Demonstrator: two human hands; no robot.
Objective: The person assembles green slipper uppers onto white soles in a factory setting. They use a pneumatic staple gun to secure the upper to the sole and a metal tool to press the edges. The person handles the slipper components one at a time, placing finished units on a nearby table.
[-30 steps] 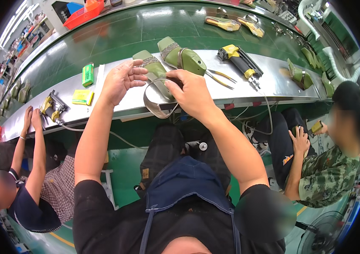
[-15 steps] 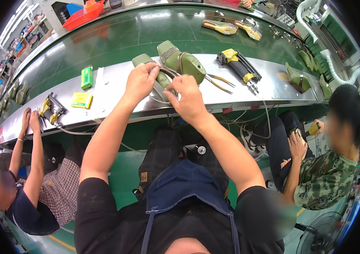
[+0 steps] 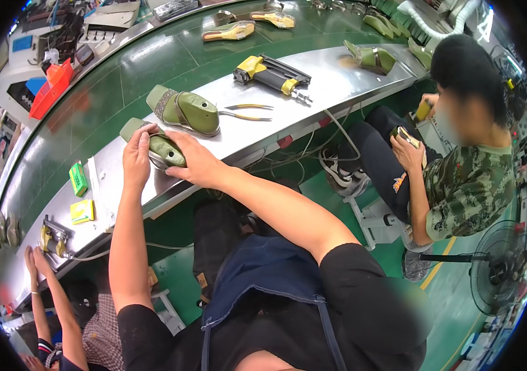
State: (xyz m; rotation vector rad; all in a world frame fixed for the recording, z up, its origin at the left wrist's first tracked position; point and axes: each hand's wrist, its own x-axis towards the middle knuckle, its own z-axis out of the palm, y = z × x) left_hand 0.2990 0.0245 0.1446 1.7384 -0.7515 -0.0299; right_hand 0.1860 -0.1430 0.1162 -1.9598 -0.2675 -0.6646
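An olive-green shoe on its last (image 3: 159, 146) lies at the near edge of the steel workbench (image 3: 313, 93). My left hand (image 3: 136, 154) grips its left side, fingers over the heel end. My right hand (image 3: 195, 164) holds its right side, thumb against the toe. A second green shoe on a last (image 3: 184, 111) rests just behind it, untouched. Yellow-handled pliers (image 3: 248, 112) lie to the right of that one.
A yellow and black nail gun (image 3: 271, 73) sits further right on the bench, another green shoe (image 3: 371, 57) beyond it. Small green (image 3: 77, 179) and yellow boxes (image 3: 82, 211) lie left. Seated persons work on both sides; a fan (image 3: 498, 266) stands lower right.
The view has swung leftward and down. Both my hands have closed around the green shoe and drawn it toward the bench's near edge; before, the left hand was spread open above it.
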